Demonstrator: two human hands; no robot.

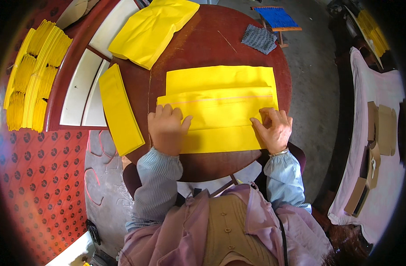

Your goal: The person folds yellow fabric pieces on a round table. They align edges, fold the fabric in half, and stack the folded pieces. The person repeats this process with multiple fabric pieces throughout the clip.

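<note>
L hand [167, 131] rests on the L end of a folded yellow sheet [225, 108], fingertips at the upper fold's edge, thumb spread apart from fingers. R hand [276, 128] is at the sheet's R end, fingers bent, thumb apart from them & on the sheet; neither hand is clamped shut. Sheet lies flat on the round brown table [212, 33] btwn the two hands, w/ its back layer running up beyond both. Just L of the L hand: a long folded yellow piece [118, 111], slanting toward the wrist. Farther up from the L hand, a creased yellow piece [154, 31]. Well beyond the R hand, nr the table's far rim, a gray textured cloth [259, 39]; past that, a blue-topped stool [279, 17]. Far L of the L hand, stacked yellow bundles [33, 80].
</note>
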